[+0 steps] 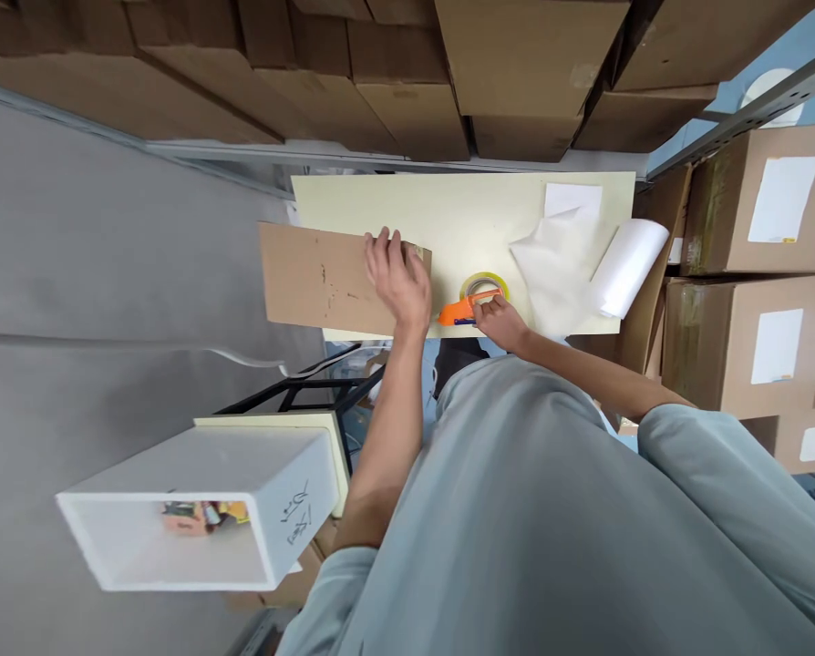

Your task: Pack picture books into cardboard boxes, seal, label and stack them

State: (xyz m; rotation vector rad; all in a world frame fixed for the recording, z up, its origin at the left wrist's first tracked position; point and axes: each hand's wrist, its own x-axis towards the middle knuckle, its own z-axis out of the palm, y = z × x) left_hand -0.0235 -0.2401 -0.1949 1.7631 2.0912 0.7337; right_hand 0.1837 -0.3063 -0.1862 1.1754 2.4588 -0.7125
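Pale blue-grey shirt cloth (pixel 531 510) fills the near part of the view, soft and loosely creased, behind a cream surface (pixel 469 205). Across the surface's left edge lies a brown cardboard box (pixel 298 273), long and flat-faced, its left end overhanging. Its broad upper face looks closed (a glossy patch at the far right corner could be tape), so the box seems made up at least in part; whether every seam is sealed, and what remains undone, cannot be told. On that face, towards its right end, the left hand (pixel 402 284) rests with fingers spread and bent, not closed around anything. By the near edge, right of the box, the right hand (pixel 498 321) is clenched on an orange tape dispenser (pixel 454 312), hard and plastic-looking, beside a glossy yellowish ring of tape (pixel 474 280). Near the right edge, a smooth white roll (pixel 633 266) trails a thin, rumpled sheet (pixel 554 264); white paper (pixel 572 197) lies flat towards the far right corner.
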